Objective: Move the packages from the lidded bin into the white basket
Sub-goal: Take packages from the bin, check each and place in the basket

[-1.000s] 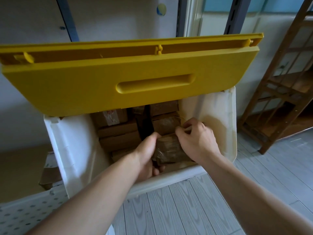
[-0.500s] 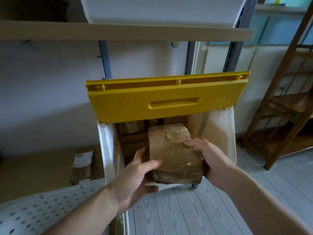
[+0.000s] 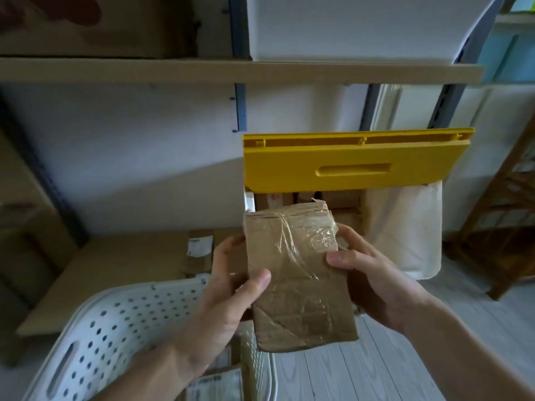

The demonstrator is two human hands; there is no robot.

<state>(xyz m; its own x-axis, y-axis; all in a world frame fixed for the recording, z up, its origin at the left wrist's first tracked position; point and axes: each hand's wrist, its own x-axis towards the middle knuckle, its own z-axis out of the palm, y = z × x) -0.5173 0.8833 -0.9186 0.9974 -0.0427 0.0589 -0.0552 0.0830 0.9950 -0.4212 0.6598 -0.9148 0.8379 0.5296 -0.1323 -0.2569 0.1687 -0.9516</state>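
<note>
One brown cardboard package (image 3: 298, 273), wrapped in crinkled clear tape, sits at frame centre between two hands: the left hand (image 3: 231, 296) grips its left edge, the right hand (image 3: 373, 282) pinches its right edge. Behind, the white bin (image 3: 405, 227) with its raised yellow lid (image 3: 353, 163) holds several more brown packages (image 3: 341, 201) (count unclear). The perforated white basket (image 3: 121, 322), lower left, contains labelled parcels (image 3: 217, 383).

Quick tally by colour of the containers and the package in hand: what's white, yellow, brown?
White: 2, the basket and the bin body
Yellow: 1, the bin lid, raised
Brown: 1, the taped package held by the left hand and right hand
Total: 4
More brown packages remain in the bin; their number can't be told.
</note>
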